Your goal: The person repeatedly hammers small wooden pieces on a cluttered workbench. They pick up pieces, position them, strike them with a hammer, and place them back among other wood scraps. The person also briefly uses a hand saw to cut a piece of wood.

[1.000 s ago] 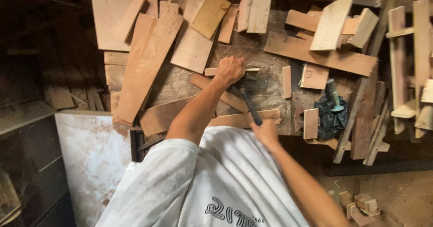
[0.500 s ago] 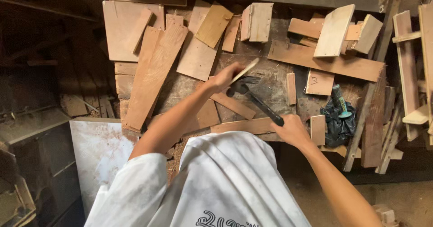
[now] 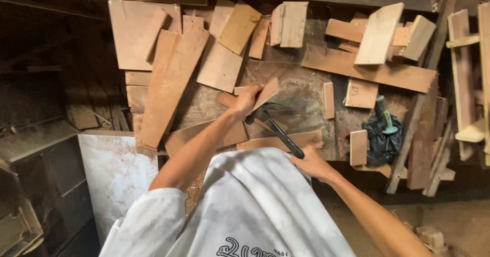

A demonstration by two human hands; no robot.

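My left hand (image 3: 247, 100) grips a small flat wooden piece (image 3: 266, 93), tilted up off the workbench (image 3: 301, 91). My right hand (image 3: 309, 162) holds the black handle of a hammer (image 3: 275, 127). The hammer's head lies close under the wooden piece, near my left hand. Both arms reach forward over my white shirt.
Several boards and offcuts (image 3: 168, 83) cover the bench. A green-handled tool (image 3: 384, 115) lies on a black bag (image 3: 382, 139) at the right. Wooden slats (image 3: 467, 73) lean at the far right. A white panel (image 3: 115, 170) stands at the lower left.
The view has shifted. My left hand has lifted the wooden piece and tilted it. The hammer's head has moved up close to it, and my right hand has drawn back toward my body.
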